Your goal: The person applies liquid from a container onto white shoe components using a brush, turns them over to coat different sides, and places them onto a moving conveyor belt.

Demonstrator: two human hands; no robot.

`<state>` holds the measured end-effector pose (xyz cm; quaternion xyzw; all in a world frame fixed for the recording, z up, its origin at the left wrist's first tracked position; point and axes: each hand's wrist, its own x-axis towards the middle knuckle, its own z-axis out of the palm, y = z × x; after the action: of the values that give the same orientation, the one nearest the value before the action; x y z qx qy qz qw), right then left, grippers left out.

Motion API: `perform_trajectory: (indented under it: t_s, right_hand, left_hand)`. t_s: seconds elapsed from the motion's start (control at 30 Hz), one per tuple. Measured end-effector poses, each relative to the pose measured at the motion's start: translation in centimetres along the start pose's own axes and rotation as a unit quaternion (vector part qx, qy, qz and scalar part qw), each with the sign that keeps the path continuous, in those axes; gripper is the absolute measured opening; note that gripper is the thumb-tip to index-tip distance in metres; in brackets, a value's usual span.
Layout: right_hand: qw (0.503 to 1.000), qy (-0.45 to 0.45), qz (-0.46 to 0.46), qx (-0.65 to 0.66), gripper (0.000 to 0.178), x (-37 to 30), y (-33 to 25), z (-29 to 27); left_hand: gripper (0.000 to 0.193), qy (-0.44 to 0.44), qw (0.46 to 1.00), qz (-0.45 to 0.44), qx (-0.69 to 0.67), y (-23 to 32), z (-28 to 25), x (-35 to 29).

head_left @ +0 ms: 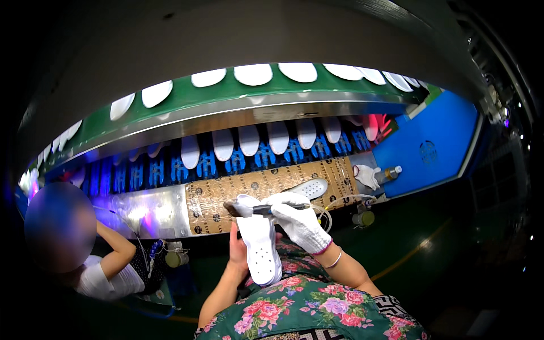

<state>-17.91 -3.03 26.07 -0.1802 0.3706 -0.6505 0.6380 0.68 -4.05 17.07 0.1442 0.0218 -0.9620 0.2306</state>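
Observation:
My bare left hand (pixel 237 249) is closed around the side of a white shoe sole (pixel 262 258) dotted with small round marks, held upright close to my body. My right hand (pixel 300 225), in a white knitted glove, grips the dark handle of a brush (pixel 262 209). The brush lies across just above the sole's far end, with its brown bristles pointing left; I cannot tell if they touch it. Behind the brush shows a pale rounded object whose kind is unclear. A second sole (pixel 310 188), pale with round marks, lies on the brown-covered ledge (pixel 212 207) beyond my right hand.
White sole-shaped pieces (pixel 253 75) line a green conveyor (pixel 187 96) under a dark hood. Below, more pieces rest at blue clamps (pixel 235 162). A crumpled white glove (pixel 367 176) lies at the ledge's right, beside a blue panel (pixel 442 141). Another person (pixel 116 272) works at left.

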Motion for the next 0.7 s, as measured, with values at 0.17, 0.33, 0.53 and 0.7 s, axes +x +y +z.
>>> perform_trajectory:
  t_s: [0.17, 0.33, 0.53, 0.7]
  right_hand:
    - [0.997, -0.013, -0.039, -0.07, 0.019, -1.7, -2.8, -0.2]
    - [0.981, -0.007, -0.06, -0.186, 0.021, -2.6, -5.1, -0.7]
    - [0.913, 0.009, -0.243, -0.326, 0.017, -2.1, -6.8, -0.4]
    - [0.777, -0.056, -0.396, -0.486, 0.032, -0.8, -8.1, -1.2]
  left_hand:
    - [0.112, -0.035, 0.999, -0.035, 0.002, -2.2, 3.7, 1.2]
    - [0.098, 0.026, 0.993, 0.059, 0.101, -1.7, 7.4, 3.7]
    - [0.088, -0.238, 0.966, 0.103, -0.017, -3.0, 9.3, 5.7]
    - [0.087, -0.136, 0.976, 0.17, -0.01, -4.3, 9.0, 6.1]
